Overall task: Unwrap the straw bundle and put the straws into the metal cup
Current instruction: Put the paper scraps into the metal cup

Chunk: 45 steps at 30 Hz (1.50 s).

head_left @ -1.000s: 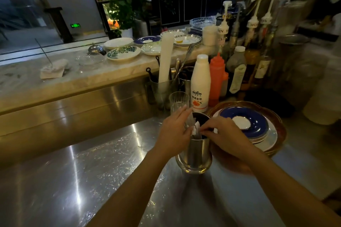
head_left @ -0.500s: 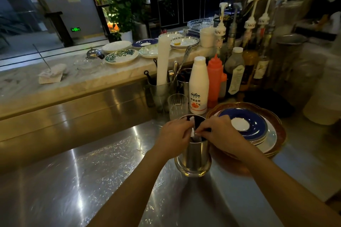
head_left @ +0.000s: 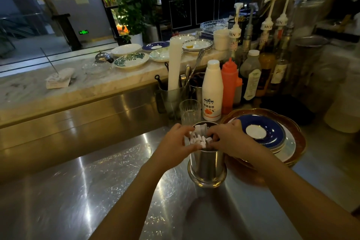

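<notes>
A tall metal cup (head_left: 207, 163) stands on the steel counter (head_left: 97, 191) in the middle of the view. White paper-wrapped straws (head_left: 199, 136) stick up out of its mouth, their ends fanned out. My left hand (head_left: 174, 143) grips the straw ends from the left side of the rim, thumb under them. My right hand (head_left: 228, 139) reaches in from the right, fingertips pinching the same straw ends. Both hands cover much of the cup's rim.
A stack of plates with a blue saucer (head_left: 263, 131) sits right beside the cup. Behind it stand a ribbed glass (head_left: 190, 110), a white Milin bottle (head_left: 212, 91), an orange squeeze bottle (head_left: 229, 84), a utensil holder (head_left: 173, 95) and syrup bottles (head_left: 272, 48).
Both hands lifted slightly at the cup's mouth, and the white straw ends now show fanned out above the rim. The cup stayed put.
</notes>
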Tool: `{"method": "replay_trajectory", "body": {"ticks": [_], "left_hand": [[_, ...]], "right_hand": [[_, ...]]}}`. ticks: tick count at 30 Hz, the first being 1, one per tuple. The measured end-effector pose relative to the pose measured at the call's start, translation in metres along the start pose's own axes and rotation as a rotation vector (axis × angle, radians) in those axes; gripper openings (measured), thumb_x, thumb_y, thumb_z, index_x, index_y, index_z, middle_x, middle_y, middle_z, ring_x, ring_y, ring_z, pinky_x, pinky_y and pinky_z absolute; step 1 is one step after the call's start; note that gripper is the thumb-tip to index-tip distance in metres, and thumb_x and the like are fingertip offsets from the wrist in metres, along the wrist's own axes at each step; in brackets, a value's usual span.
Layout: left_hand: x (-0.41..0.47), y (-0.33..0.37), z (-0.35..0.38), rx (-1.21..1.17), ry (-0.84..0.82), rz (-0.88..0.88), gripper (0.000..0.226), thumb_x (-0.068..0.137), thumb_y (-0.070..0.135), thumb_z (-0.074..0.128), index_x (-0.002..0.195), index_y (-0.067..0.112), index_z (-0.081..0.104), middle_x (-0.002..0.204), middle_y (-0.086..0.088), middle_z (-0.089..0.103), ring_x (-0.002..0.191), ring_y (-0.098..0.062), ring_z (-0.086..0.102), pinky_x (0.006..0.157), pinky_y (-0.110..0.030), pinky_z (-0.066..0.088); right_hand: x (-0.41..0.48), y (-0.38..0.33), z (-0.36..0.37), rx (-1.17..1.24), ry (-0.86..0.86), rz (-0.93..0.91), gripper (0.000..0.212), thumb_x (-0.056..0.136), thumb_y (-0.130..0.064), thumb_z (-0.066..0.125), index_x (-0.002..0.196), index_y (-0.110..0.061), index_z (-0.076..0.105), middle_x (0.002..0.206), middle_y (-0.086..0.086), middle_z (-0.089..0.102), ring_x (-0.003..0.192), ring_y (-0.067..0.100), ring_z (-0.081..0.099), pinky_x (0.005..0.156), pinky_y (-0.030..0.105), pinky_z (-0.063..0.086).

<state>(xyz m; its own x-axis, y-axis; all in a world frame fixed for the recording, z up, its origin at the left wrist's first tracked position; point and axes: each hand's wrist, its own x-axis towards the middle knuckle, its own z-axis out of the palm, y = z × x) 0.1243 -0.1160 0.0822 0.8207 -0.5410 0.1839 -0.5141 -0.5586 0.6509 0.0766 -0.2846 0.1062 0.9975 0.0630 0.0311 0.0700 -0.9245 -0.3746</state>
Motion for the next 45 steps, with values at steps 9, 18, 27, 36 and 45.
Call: {"method": "replay_trajectory", "body": {"ticks": [9, 18, 27, 36, 45], "left_hand": [[0.004, 0.007, 0.000, 0.002, -0.010, 0.002, 0.031, 0.081, 0.027, 0.065, 0.110, 0.016, 0.061, 0.098, 0.004, 0.050, 0.076, -0.004, 0.048, 0.061, -0.011, 0.034], [-0.015, 0.003, -0.017, -0.054, 0.137, 0.052, 0.027, 0.085, 0.030, 0.060, 0.109, 0.019, 0.059, 0.096, 0.007, 0.053, 0.078, -0.001, 0.052, 0.066, -0.015, 0.042], [-0.065, -0.045, -0.052, -0.013, 0.381, -0.154, 0.019, 0.085, 0.024, 0.061, 0.102, 0.015, 0.062, 0.094, 0.000, 0.060, 0.081, -0.008, 0.055, 0.067, -0.018, 0.039], [-0.158, -0.120, -0.063, 0.042, 0.470, -0.595, 0.020, 0.086, 0.020, 0.060, 0.103, 0.009, 0.063, 0.106, -0.012, 0.063, 0.091, -0.020, 0.057, 0.080, -0.029, 0.042], [-0.219, -0.151, -0.047, 0.200, 0.340, -1.070, 0.043, 0.083, 0.028, 0.061, 0.120, 0.009, 0.051, 0.130, -0.019, 0.046, 0.117, -0.033, 0.045, 0.097, -0.043, 0.038]], "right_hand": [[0.004, -0.007, -0.003, -0.020, -0.093, -0.059, 0.005, 0.085, -0.027, 0.057, 0.089, -0.024, 0.057, 0.075, -0.010, 0.057, 0.084, 0.011, 0.051, 0.105, 0.041, 0.020], [-0.005, -0.015, -0.016, 0.237, 0.135, -0.136, 0.021, 0.085, -0.024, 0.058, 0.105, -0.017, 0.056, 0.085, -0.006, 0.060, 0.079, 0.005, 0.056, 0.079, 0.022, 0.046], [-0.009, -0.086, 0.027, 0.416, 0.154, -0.291, 0.018, 0.085, -0.024, 0.057, 0.101, -0.015, 0.060, 0.084, -0.003, 0.059, 0.074, 0.012, 0.055, 0.067, 0.022, 0.045], [0.010, -0.078, 0.135, 0.384, -0.088, -0.011, 0.007, 0.085, -0.023, 0.057, 0.083, -0.019, 0.052, 0.087, 0.002, 0.056, 0.075, 0.016, 0.052, 0.061, 0.024, 0.037], [0.017, -0.068, 0.166, 0.437, -0.281, 0.399, 0.055, 0.082, -0.027, 0.062, 0.126, -0.007, 0.036, 0.126, 0.017, 0.049, 0.105, 0.033, 0.053, 0.084, 0.039, 0.049]]}}
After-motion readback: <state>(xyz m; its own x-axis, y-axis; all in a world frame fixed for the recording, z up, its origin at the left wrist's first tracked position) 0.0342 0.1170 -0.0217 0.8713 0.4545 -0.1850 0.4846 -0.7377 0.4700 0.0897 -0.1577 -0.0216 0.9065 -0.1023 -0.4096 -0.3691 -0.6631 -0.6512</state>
